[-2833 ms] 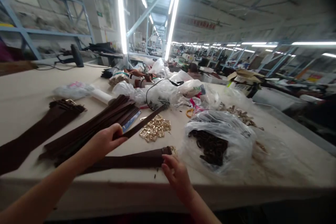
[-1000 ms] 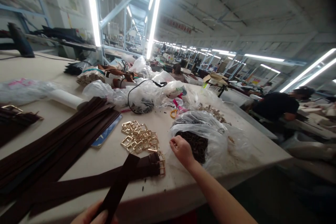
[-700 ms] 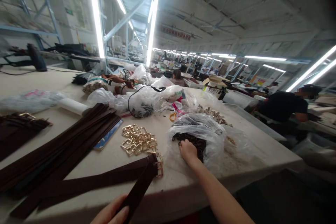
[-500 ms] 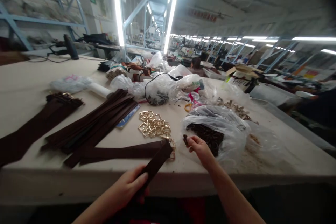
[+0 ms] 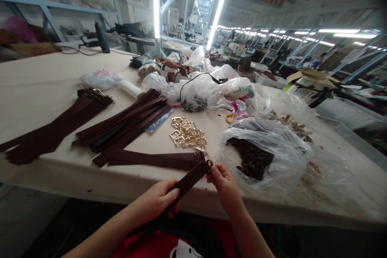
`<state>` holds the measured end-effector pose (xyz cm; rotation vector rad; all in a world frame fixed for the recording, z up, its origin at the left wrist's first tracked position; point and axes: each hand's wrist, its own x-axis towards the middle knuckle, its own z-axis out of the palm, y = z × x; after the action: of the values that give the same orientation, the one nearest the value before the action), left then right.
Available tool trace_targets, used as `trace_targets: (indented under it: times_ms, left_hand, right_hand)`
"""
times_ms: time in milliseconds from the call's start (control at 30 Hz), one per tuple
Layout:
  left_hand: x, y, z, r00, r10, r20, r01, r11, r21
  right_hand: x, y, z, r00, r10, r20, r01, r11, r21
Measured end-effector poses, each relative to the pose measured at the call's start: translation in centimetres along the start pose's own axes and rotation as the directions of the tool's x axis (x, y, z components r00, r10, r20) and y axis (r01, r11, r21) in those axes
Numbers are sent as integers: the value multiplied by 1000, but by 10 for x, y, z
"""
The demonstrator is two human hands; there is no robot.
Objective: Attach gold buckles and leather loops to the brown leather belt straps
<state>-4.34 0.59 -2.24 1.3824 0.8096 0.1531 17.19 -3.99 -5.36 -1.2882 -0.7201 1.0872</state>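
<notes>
My left hand (image 5: 159, 199) is closed around a dark brown belt strap (image 5: 192, 178), its far end pointing up and to the right. At that end, my right hand (image 5: 225, 183) pinches a small dark brown belt loop (image 5: 209, 164), which meets the strap tip; whether the strap passes through it I cannot tell. Just behind lie more brown straps (image 5: 157, 159) and a heap of gold buckles (image 5: 190, 135). Right of my right hand, many dark loops (image 5: 254, 159) spill from a clear plastic bag (image 5: 287, 151).
On the left lie a stack of brown straps (image 5: 130, 123) and a bundle with buckles (image 5: 66, 119). Farther back are a white roll (image 5: 130, 88), plastic bags (image 5: 198, 92) and yellow-handled scissors (image 5: 230, 118). An open carton (image 5: 308, 86) stands at the right.
My right hand has moved left from beside the bag, bringing the loop to the strap's end. My left hand still grips the strap. The camera view has shifted.
</notes>
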Motion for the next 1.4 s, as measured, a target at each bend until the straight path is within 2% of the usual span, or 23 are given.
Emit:
trace_targets:
  times_ms: [167, 267, 367, 433, 633, 833, 967, 1033, 1133, 1233, 1333, 1400]
  left_hand:
    - [3, 10, 0, 994, -34, 103, 30, 999, 43]
    - [10, 16, 2, 988, -47, 148, 49, 999, -15]
    - [16, 14, 5, 973, -138, 185, 157, 983, -96]
    - [18, 11, 6, 969, -159, 187, 180, 979, -99]
    - [10, 8, 5, 993, -69, 100, 56, 991, 125]
    - [5, 4, 3, 992, -55, 114, 41, 992, 120]
    - [4, 2, 3, 984, -82, 158, 66, 992, 106]
    - [5, 5, 5, 984, -57, 167, 44, 996, 82]
    - [7, 10, 9, 990, 5, 138, -12, 999, 53]
    - [7, 9, 5, 984, -11, 175, 8, 1000, 17]
    - [2, 3, -6, 965, -89, 245, 95, 995, -13]
    - [-2, 1, -13, 962, -120, 247, 131, 991, -28]
  right_hand:
    - [-7, -1, 6, 997, -43, 64, 51, 991, -127]
    - [-12, 0, 8, 993, 30, 111, -16, 992, -128]
    - [-14, 4, 8, 992, 93, 88, -84, 991, -105]
    - [-15, 9, 7, 992, 106, 72, -97, 988, -119]
    - [-17, 18, 10, 998, 32, 51, -21, 980, -199]
    - [-19, 16, 10, 980, 151, 131, -126, 975, -183]
    - [-24, 13, 13, 986, -16, 165, 64, 954, -292]
    - [-26, 12, 16, 986, -22, 165, 65, 963, -263]
    - [-30, 17, 21, 974, 135, 183, -117, 988, -105]
    - [-30, 23, 21, 952, 231, 200, -237, 971, 7]
    - [-25, 24, 16, 962, 260, 86, -268, 960, 87]
    - [-22, 22, 15, 961, 276, 37, -278, 949, 150]
